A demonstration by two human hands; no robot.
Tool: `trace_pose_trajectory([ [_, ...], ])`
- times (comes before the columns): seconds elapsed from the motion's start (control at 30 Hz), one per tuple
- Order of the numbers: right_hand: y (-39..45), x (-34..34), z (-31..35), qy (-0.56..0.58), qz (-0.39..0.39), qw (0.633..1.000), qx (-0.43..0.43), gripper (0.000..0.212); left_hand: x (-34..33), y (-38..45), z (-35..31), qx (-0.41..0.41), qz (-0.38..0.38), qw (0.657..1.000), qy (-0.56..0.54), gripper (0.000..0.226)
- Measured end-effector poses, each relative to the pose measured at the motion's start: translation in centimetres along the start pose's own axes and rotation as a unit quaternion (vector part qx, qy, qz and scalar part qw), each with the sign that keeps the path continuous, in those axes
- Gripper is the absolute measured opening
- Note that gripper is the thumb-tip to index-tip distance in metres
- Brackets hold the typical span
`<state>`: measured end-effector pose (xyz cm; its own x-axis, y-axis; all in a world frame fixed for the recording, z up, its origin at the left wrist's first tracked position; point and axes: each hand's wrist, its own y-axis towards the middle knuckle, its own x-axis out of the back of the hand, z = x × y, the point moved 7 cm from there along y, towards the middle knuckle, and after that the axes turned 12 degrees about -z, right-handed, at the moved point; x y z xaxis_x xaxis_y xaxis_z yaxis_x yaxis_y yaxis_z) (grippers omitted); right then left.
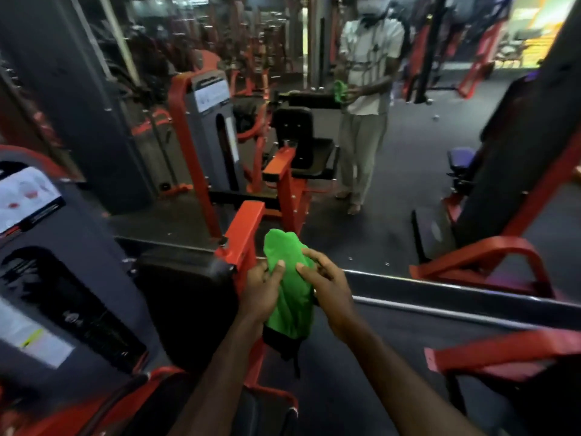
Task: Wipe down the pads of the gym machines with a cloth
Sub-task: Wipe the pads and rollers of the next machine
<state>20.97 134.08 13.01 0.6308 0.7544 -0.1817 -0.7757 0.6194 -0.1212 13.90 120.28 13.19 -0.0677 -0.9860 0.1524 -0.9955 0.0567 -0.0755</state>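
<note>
A green cloth (290,291) is held between both hands in front of a wall mirror (408,152), above the red frame (243,237) of a gym machine. The left hand (261,291) grips the cloth's left side, its fingers (278,269) curled onto the fabric; the right hand (330,289) pinches the right edge. The cloth hangs bunched and upright — its dark lower hem (283,344) drooping beneath the hands. A black pad (185,291) of the machine is seen just left of the hands, not touched by the cloth. Further left stands the grey weight-stack housing (72,294) with an instruction label (26,196). In the mirror, the person's reflection (366,99) is shown with the cloth — beside the reflected machine.
</note>
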Motion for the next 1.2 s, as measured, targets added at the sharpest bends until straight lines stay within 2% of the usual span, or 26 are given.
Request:
trace_pose_trajectory([
  [0.13,0.9,5.3,0.9,-0.025,-0.154,0.988,-0.004,0.038,-5.9,-0.5,-0.6,0.084,0.071,0.989,-0.098,0.023],
  [0.23,0.1,11.2,2.3,-0.076,-0.238,0.968,-0.001,0.042,-12.3,-3.8,-2.9,0.096,0.156,0.975,-0.126,0.025],
  [0.3,-1.0,13.8,3.7,-0.091,-0.255,0.963,0.018,0.048,-15.2,-6.1,-4.7,0.065,0.202,0.967,-0.140,0.021],
  [0.37,-3.8,16.7,4.6,-0.057,-0.290,0.955,0.034,0.042,-17.6,-9.6,-5.9,0.023,0.264,0.955,-0.136,0.019],
  [0.47,-7.9,20.1,5.5,-0.029,-0.338,0.939,0.053,0.033,-19.7,-14.0,-6.1,-0.009,0.318,0.938,-0.135,0.020],
  [0.57,-13.1,25.2,6.4,-0.061,-0.436,0.895,0.079,0.054,-22.2,-19.7,-6.4,-0.021,0.380,0.915,-0.135,0.021],
  [0.63,-15.5,26.9,6.8,-0.107,-0.463,0.877,0.077,0.059,-23.1,-22.0,-6.6,-0.022,0.404,0.903,-0.147,0.027],
  [0.73,-20.5,30.2,7.4,-0.100,-0.523,0.843,0.077,0.063,-24.7,-28.2,-7.0,0.002,0.490,0.860,-0.145,0.040],
  [0.83,-24.8,32.8,7.5,-0.080,-0.551,0.829,0.059,0.062,-25.4,-33.9,-6.9,0.084,0.589,0.789,-0.158,0.057],
  [0.87,-25.8,33.1,7.6,-0.075,-0.542,0.835,0.058,0.062,-25.6,-35.1,-6.6,0.097,0.614,0.767,-0.157,0.063],
  [0.97,-29.0,33.6,8.0,-0.058,-0.526,0.845,0.079,0.054,-25.9,-37.6,-6.2,0.106,0.663,0.722,-0.168,0.064],
  [1.03,-31.6,34.4,8.3,-0.046,-0.526,0.843,0.101,0.045,-26.0,-39.9,-6.0,0.105,0.700,0.685,-0.174,0.072],
  [1.1,-33.5,35.0,8.7,-0.067,-0.524,0.841,0.115,0.041,-26.2,-41.5,-5.7,0.096,0.709,0.676,-0.179,0.080],
  [1.2,-35.1,35.7,9.1,-0.164,-0.528,0.826,0.108,0.041,-26.9,-42.7,-4.9,0.110,0.666,0.712,-0.192,0.088],
])
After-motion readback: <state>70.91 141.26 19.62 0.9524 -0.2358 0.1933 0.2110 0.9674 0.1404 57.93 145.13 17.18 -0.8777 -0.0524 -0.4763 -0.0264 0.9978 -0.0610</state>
